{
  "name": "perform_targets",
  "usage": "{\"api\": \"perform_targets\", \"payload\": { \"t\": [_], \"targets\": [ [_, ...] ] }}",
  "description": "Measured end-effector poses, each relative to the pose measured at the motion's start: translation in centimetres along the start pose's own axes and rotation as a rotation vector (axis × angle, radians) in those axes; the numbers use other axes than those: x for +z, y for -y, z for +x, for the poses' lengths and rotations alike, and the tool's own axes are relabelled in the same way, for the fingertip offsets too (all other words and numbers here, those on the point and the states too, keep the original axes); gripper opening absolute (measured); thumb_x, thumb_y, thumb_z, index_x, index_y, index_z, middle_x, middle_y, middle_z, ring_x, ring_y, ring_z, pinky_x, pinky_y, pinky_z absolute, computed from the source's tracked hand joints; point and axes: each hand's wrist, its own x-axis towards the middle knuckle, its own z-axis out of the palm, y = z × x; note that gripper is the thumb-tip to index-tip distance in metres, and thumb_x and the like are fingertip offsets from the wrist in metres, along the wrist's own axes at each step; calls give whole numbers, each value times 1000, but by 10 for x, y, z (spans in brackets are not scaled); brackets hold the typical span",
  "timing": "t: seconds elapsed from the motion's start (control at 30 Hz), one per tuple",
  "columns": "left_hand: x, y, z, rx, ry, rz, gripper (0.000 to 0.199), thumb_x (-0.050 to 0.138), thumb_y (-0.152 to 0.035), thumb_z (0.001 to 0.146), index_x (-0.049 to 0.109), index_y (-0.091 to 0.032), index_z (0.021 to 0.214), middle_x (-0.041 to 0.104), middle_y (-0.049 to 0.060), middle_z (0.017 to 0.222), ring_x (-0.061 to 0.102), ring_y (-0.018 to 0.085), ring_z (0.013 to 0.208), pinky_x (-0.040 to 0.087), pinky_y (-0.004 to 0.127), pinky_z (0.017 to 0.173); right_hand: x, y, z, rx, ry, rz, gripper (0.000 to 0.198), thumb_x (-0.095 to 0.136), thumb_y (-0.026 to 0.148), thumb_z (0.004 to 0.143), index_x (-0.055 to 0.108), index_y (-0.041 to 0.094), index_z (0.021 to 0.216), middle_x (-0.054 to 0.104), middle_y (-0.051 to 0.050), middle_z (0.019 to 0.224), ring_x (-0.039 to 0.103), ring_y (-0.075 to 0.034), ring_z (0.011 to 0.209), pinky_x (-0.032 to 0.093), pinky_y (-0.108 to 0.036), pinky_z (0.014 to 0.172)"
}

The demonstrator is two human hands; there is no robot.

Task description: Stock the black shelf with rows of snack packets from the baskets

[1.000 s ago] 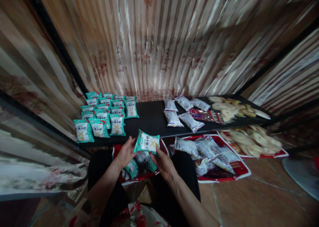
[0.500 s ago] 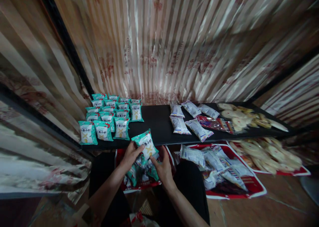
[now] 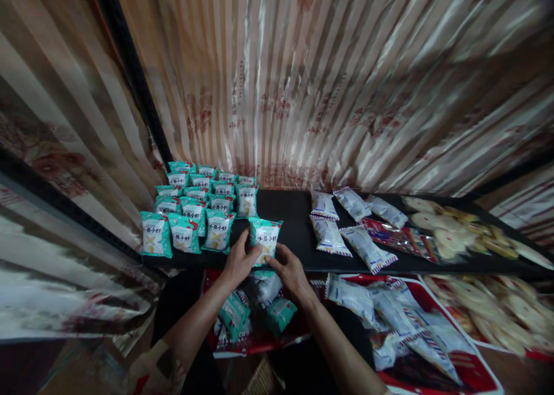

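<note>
A teal-and-white snack bag [image 3: 265, 233] is held upright between my two hands, over the front edge of the black shelf [image 3: 288, 224]. My left hand [image 3: 240, 261] grips its left side, thumb across the front. On the lower right, my right hand [image 3: 291, 272] pinches it with thumb and fingers. To the left, several matching teal bags [image 3: 185, 233] stand in rows on the shelf. Below my hands a red box [image 3: 208, 282] contains more teal bags [image 3: 279, 313] and some silvery packets.
Several white striped packets [image 3: 329, 235] lie on the shelf's right half, beside a red packet [image 3: 389, 233] and pale round packs [image 3: 450, 236]. A red tray [image 3: 470, 349] of white packets sits below right. Striped curtains [image 3: 277, 83] and a dark post [image 3: 134, 77] surround the shelf.
Both hands have carried the teal bag forward to the shelf's front edge, and it has turned more upright and square to me. The camera view has shifted slightly.
</note>
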Motion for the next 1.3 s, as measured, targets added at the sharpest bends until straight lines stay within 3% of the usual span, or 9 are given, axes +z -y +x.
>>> {"api": "perform_targets", "payload": {
  "t": [0.1,0.2,0.3,0.43,0.63,0.97,1.3],
  "targets": [
    [8,11,1,188,-123,258,55,52,-32,80,42,-15,132,49,13,134,45,25,124,37,43,104,3,-7,30,-38,-56,-52,44,71,42,66,61,18,100,70,-8,99,64,-24,93,48,-37,86],
    [14,24,-1,306,-148,435,53,45,-28,84,38,-14,134,41,14,141,38,24,131,34,44,107,7,-18,58,-67,-117,-157,43,69,44,66,61,17,98,70,-7,96,64,-23,90,49,-36,84],
    [18,36,0,312,-146,550,53,42,-26,86,35,-14,136,32,13,147,32,24,135,33,44,109,12,-28,80,-64,-133,-223,41,66,44,68,60,19,100,69,-5,97,64,-22,91,49,-36,85],
    [18,48,8,269,-154,638,52,41,-26,87,35,-13,137,31,14,147,29,25,136,32,44,110,24,-30,97,-50,-150,-313,38,63,41,71,59,20,103,69,-5,99,64,-21,92,48,-36,85],
    [18,53,20,237,-149,670,55,41,-22,85,34,-14,138,31,13,147,26,26,137,31,45,110,39,-22,107,-6,-165,-501,37,61,36,76,58,22,110,68,-5,104,63,-20,93,48,-34,84],
    [17,58,26,221,-138,696,56,41,-21,84,32,-12,139,26,14,149,25,26,137,30,43,111,43,-18,113,-16,-179,-705,39,59,35,78,58,18,113,68,-8,99,64,-22,91,49,-33,81],
    [19,64,18,294,-173,696,52,44,-17,82,38,-13,134,26,15,148,30,29,134,34,46,107,45,-36,96,-158,-250,-483,49,60,34,74,53,15,119,62,-12,113,59,-23,101,48,-38,88]
  ]
}}
